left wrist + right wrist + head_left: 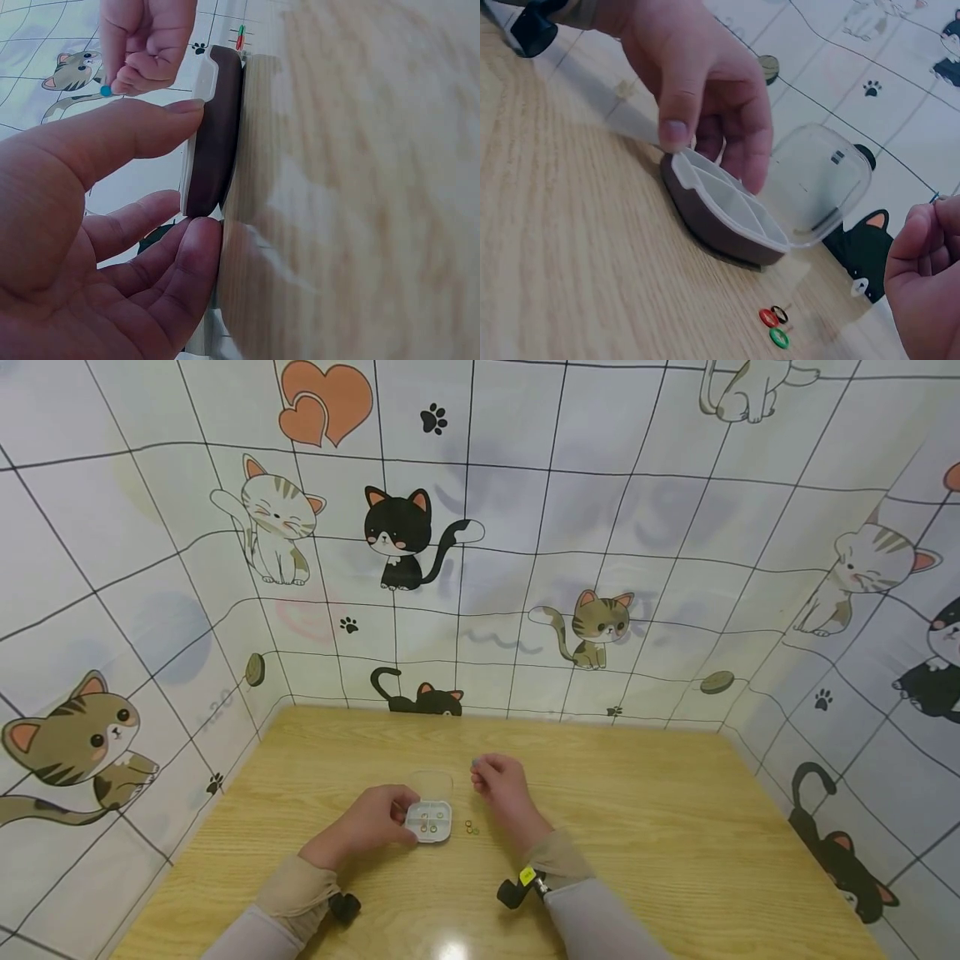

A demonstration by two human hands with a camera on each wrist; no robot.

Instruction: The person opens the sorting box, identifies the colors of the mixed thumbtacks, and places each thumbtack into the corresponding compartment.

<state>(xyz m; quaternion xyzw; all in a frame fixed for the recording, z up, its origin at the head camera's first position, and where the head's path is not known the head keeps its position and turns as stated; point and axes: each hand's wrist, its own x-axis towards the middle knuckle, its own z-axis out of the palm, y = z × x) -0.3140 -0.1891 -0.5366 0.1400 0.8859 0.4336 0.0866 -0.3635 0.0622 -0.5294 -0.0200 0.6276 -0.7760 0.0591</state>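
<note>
My left hand [378, 817] holds a small pill box [714, 229] at its side, thumb at the rim and fingers along another edge. The box has brown outer walls and a white inside divided into compartments. Small rings [432, 828] show in it in the head view. Its clear lid [821, 187] stands swung back. To the right of the box, my right hand [501, 779] is raised and pinches a tiny blue piece [106, 91] between thumb and fingertips; most of that piece is hidden. Three little rings, red [768, 318], black [780, 314] and green [778, 337], lie close together on the table.
The wood-grain table [637, 827] spreads out around both hands. White cloth walls [510, 527] with a grid and cartoon cats close in its back and sides. A dark wrist camera [512, 893] sits on the right sleeve, another [345, 908] on the left.
</note>
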